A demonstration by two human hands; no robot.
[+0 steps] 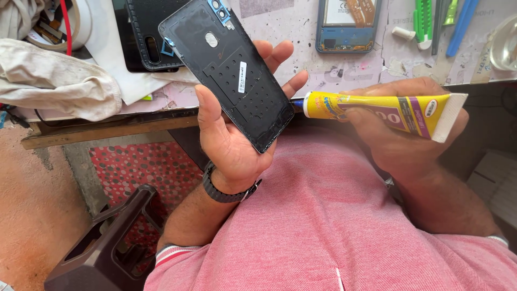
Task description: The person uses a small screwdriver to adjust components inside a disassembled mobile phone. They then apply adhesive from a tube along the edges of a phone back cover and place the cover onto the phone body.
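The left hand (231,134) lies palm up, its grip cradling a black phone back cover (229,70) inner side up, thumb along one edge, fingers under the other. The right hand (398,129) clenches a yellow glue tube (377,110) held level, its blue nozzle touching the cover's edge. Both hover over the pink-shirted lap, before the counter (301,27) bearing an opened blue phone (344,27).

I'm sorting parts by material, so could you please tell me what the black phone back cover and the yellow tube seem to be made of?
The black phone back cover, in the left hand, looks like thin moulded plastic: matt inner face with stamped dimples and cut-outs. The yellow glue tube, in the right hand, looks like soft metal or laminate: glossy print, flat crimped end.
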